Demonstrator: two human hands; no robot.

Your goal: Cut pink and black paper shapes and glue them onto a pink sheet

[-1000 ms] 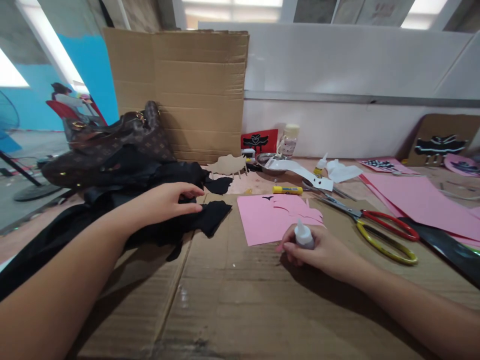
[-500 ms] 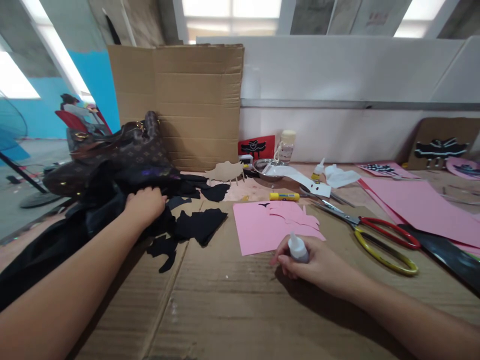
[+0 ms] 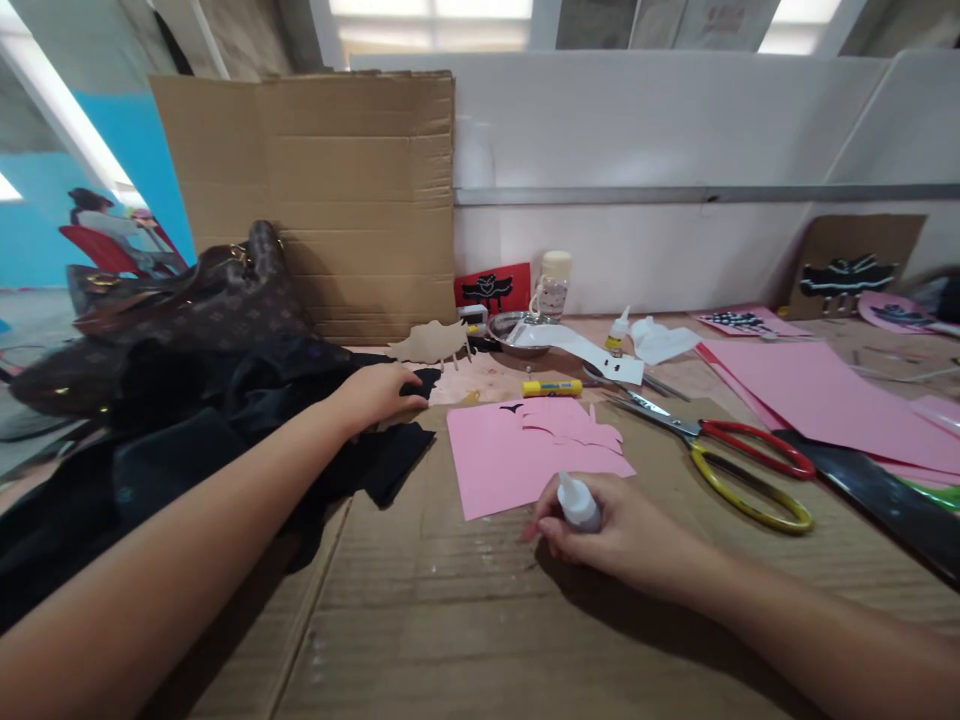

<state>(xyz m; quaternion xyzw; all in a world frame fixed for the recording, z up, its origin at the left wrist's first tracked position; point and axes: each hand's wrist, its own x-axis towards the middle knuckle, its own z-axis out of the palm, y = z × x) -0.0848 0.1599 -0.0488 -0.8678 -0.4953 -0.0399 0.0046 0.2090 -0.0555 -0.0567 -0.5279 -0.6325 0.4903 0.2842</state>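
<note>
My right hand (image 3: 600, 515) is closed around a small white glue bottle (image 3: 578, 503), its nozzle pointing up. It rests on the cardboard by the near edge of a pink paper sheet (image 3: 495, 460) with cut pink shapes and a small black mark on it. My left hand (image 3: 379, 395) reaches over the black scraps, thumb and forefinger apart beside a small black piece (image 3: 427, 383). Its other fingers are partly hidden, and I see nothing held in it. A larger black cut piece (image 3: 394, 465) lies just below that hand. Black cloth-like material (image 3: 187, 450) is heaped to the left.
Red-and-yellow-handled scissors (image 3: 750, 470) lie at right, by stacked pink sheets (image 3: 840, 400). Behind the pink sheet are a yellow glue stick (image 3: 552, 388), a metal dish (image 3: 510, 330) and a second glue bottle (image 3: 618, 332). A brown handbag (image 3: 187, 320) and upright cardboard (image 3: 360, 200) stand at back left.
My left hand has moved right, from the black heap to the smaller black pieces. My right hand still holds the glue bottle. The view has shifted a little to the right.
</note>
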